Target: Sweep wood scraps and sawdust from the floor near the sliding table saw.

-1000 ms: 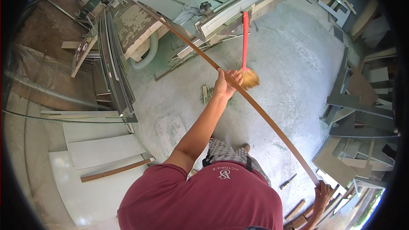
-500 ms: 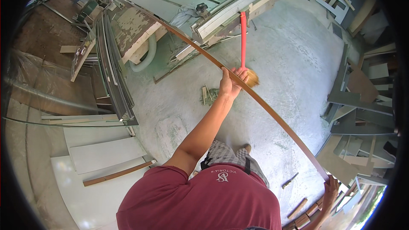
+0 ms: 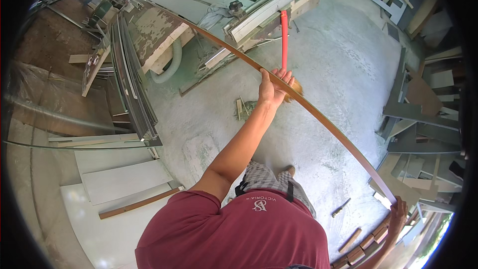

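A long, thin brown wooden strip point(image 3: 331, 125) slants across the view, from the far left down to the near right. My left hand point(image 3: 271, 89) holds it near its middle, palm up under the strip, with the thumb on the near side and the fingertips showing beyond. At the near end, my right hand point(image 3: 398, 212) grips the strip; its fingers are partly hidden. Behind my left hand a broom with a red handle point(image 3: 284, 42) leans against the edge of a machine table. The hand partly covers its yellowish bristles point(image 3: 297, 88).
A long machine table point(image 3: 279, 12) stands ahead. Stacked dark panels point(image 3: 132, 84) and white boards point(image 3: 119, 179) lie to the left. Sheet offcuts point(image 3: 423, 119) pile up at the right. Near my right arm are a small tool point(image 3: 341, 207) and short wood blocks point(image 3: 356, 255).
My right hand has moved slightly right and up with the end of the strip. My left hand's fingers have straightened a little beneath it, and the strip has shifted slightly.
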Available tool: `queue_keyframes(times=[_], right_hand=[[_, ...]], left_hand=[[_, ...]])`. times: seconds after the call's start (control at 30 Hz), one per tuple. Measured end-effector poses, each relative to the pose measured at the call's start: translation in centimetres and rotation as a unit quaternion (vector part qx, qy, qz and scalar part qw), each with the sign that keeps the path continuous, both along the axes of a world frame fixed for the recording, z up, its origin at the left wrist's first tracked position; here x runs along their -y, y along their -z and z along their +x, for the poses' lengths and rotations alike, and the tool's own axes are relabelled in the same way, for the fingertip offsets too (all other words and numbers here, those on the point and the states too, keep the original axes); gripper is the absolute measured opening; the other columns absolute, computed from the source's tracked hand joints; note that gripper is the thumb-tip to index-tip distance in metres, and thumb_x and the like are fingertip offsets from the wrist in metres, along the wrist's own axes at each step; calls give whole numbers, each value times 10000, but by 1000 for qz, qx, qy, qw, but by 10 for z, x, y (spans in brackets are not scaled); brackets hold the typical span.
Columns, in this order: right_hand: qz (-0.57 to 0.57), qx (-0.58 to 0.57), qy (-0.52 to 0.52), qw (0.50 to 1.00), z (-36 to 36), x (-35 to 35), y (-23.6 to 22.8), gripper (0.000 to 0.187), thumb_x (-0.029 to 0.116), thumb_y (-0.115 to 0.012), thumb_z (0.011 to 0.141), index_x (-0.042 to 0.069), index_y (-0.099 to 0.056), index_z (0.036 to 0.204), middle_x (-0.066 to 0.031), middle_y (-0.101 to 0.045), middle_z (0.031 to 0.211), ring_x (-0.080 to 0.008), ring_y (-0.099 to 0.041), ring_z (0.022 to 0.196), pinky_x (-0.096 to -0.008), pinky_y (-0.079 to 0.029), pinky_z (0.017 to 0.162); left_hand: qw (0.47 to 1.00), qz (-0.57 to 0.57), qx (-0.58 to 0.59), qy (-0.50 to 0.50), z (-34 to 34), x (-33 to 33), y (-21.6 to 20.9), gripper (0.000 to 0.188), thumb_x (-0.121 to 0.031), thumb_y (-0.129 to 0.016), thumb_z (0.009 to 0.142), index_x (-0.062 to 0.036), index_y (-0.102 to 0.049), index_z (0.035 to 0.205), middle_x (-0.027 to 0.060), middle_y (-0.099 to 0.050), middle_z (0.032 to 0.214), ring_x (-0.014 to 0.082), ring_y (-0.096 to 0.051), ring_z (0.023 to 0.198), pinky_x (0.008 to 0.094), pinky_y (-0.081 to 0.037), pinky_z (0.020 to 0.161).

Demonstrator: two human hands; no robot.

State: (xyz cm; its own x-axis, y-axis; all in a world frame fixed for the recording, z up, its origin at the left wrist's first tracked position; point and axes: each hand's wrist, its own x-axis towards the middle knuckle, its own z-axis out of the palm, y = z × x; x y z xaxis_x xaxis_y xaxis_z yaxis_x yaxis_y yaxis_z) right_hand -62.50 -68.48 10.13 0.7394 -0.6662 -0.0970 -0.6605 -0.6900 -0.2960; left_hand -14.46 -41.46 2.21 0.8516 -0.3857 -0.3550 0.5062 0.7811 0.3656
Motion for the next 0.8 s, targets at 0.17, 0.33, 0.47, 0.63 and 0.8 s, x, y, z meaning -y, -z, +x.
queue_keyframes(times=[0.17,0.33,0.47,0.63,0.8], right_hand=[[-4,-28,2,1000,-3,1,1,458,-84,-547,676,59,-496,1108,-128,-514,1048,-311,-482,969,-392,-399,784],[-3,16,2,1000,-7,5,4,463,-92,-543,671,62,-498,1106,-125,-515,1038,-307,-490,956,-386,-406,774],[-17,-4,2,1000,-12,9,8,453,-92,-533,682,63,-500,1106,-127,-516,1029,-299,-497,941,-383,-411,757],[-44,11,-10,999,-20,16,13,442,-86,-520,696,62,-501,1112,-134,-515,1033,-292,-497,952,-382,-409,760],[-31,40,2,999,-27,23,13,441,-64,-501,720,69,-494,1141,-130,-509,1084,-298,-463,1020,-386,-389,816]], left_hand=[[1000,13,-4,-11,-4,-2,0,577,-475,-264,882,11,-250,1192,148,-468,1050,311,-482,1009,454,-430,876],[1000,-3,-4,2,-5,-2,-4,522,-458,-275,886,-13,-282,1158,105,-405,1056,260,-468,970,432,-437,877],[1000,3,-9,2,-6,-1,-6,531,-463,-281,883,-16,-270,1168,104,-396,1072,258,-468,974,435,-433,882],[1000,-9,-5,7,-6,0,-12,548,-473,-281,879,-15,-256,1179,106,-377,1099,263,-464,990,442,-428,882],[1000,-1,1,2,-5,0,-24,563,-496,-266,872,-5,-310,1142,128,-399,1101,294,-453,1036,442,-430,877]])
